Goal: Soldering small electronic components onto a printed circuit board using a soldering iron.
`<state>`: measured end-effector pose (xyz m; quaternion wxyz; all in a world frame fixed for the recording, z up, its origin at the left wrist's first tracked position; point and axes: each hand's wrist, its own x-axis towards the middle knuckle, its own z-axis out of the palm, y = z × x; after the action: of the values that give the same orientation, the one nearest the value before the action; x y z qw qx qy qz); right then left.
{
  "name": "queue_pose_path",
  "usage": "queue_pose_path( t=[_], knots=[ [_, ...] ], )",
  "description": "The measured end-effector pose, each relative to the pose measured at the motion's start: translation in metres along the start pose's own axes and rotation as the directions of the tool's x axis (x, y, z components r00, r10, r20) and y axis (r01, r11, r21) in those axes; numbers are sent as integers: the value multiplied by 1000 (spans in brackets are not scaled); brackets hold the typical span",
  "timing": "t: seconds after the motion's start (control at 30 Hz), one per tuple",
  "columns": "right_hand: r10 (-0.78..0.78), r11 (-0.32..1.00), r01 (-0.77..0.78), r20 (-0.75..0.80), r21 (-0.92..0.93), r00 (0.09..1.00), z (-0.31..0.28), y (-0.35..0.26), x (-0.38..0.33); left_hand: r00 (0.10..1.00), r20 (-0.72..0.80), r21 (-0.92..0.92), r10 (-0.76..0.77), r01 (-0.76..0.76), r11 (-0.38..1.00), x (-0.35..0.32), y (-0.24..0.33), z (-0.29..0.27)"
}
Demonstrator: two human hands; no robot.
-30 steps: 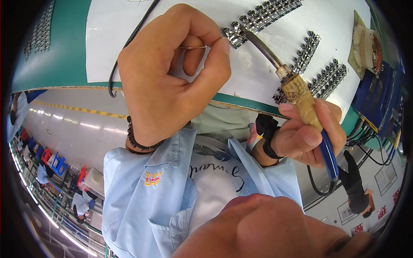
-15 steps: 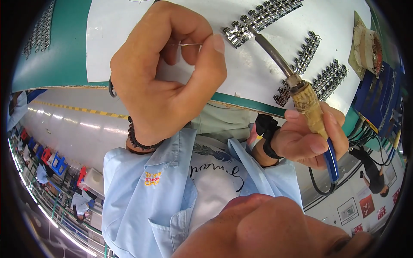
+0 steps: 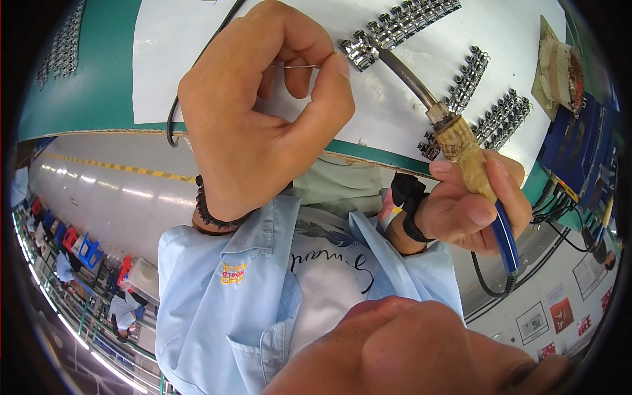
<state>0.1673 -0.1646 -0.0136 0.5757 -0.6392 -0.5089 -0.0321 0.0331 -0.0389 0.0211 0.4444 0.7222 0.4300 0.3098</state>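
Between the thumb and fingers of my left hand (image 3: 263,125) a thin strand of solder wire (image 3: 299,66) is pinched. It runs across the gap inside the curled fingers, and its tip by the thumb is hard to make out. My right hand (image 3: 471,210) grips a soldering iron (image 3: 466,148) by its yellowish, blue-ended handle. The iron slants up and to the left, its tip at the lower left end of a long row of small shiny metal parts (image 3: 408,25). Whether the tip touches a part I cannot tell. The left fingertips are close to that row's end.
White paper (image 3: 388,99) covers part of the green table (image 3: 105,66). Shorter rows of metal parts (image 3: 503,118) lie right of the iron; another batch (image 3: 62,49) lies far left. A worn holder (image 3: 559,72) stands at the right. A black cable (image 3: 201,56) passes behind my left hand.
My left hand has shifted slightly right, toward the row's end, with the solder wire. The iron has moved a little left. More of the black cable shows on the paper.
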Motion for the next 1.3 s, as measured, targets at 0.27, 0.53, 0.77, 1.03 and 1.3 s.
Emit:
queue_pose_path(
  t=[0.27,0.53,0.77,1.03,1.3],
  knots=[
    [67,984,-90,147,152,987,-11,-1,0,1000,4,72,21,-21,997,0,-1,-1],
    [41,997,-42,14,66,999,0,1,2,999,6,194,37,-37,980,1,1,-1],
    [38,983,-68,175,169,984,-10,3,4,997,14,177,81,-82,981,4,-2,4],
    [-24,1000,24,-28,2,999,2,3,3,992,-113,-153,56,-73,986,-1,-5,3],
    [-27,997,19,-99,-72,995,5,2,2,933,-91,-108,348,-357,928,7,-25,5]
  ],
)
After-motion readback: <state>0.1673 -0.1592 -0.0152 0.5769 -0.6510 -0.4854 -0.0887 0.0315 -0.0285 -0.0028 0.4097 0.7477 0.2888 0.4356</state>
